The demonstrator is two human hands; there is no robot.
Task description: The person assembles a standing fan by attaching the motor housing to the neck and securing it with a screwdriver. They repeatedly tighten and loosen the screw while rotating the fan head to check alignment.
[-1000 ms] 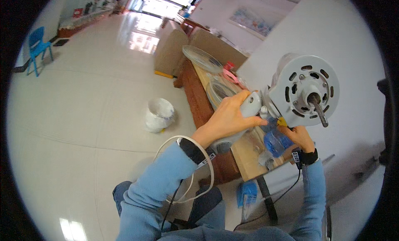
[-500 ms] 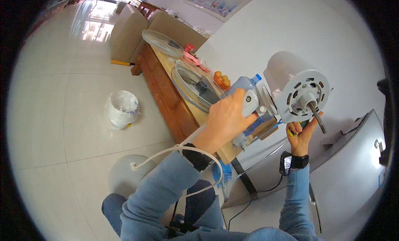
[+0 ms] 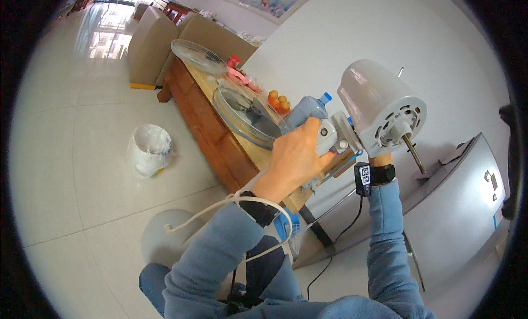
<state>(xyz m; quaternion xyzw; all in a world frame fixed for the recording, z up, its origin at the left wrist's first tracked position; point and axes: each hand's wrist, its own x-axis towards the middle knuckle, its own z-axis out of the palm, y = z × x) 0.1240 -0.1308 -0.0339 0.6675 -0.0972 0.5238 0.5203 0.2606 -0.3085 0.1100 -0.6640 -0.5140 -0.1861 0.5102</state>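
Observation:
A white fan motor housing on its stand tilts in front of me, its vented face and bare metal shaft pointing down to the right. My left hand is wrapped round the white neck of the fan stand, just below the motor. Behind the housing, my right hand shows only its wrist end; its fingers and anything in them are hidden. The thin tip of a metal rod sticks out above the housing. A pale cable loops over my left wrist.
A wooden bench holds fan grilles, orange fruit in a bowl and a blue water jug. On the tiled floor stands a bin with a plastic liner. A grey cabinet-like appliance is at the right.
My right hand, earlier seen below the motor with a green and yellow handle, has moved up behind the housing. A thin rod now shows above it. My left hand keeps its grip.

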